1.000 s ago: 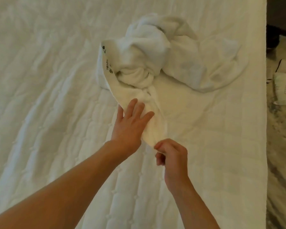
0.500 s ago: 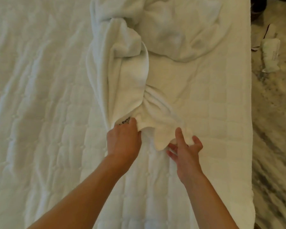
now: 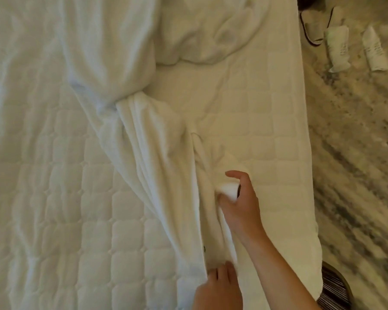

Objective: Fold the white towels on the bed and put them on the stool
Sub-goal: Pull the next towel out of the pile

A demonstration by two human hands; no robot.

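Note:
A long white towel [image 3: 148,139] lies stretched and bunched down the middle of the bed [image 3: 43,198], running from the top toward me. My right hand [image 3: 238,206] pinches a fold of its near end. Close to the bottom edge, my left hand [image 3: 217,287] grips the same towel's lower corner. A second white towel [image 3: 206,34] lies crumpled at the top of the bed, right of the first. The striped stool [image 3: 334,287] peeks in at the bottom right, beside the bed.
The bed's right edge [image 3: 305,130] borders a mottled carpet [image 3: 356,175]. On the floor at top right lie a slipper [image 3: 311,30] and two white wrapped items [image 3: 338,48].
Both hands have pulled the towel toward me, stretching it out long. My left hand has dropped to the bottom of the view, and the right has closed on a fold.

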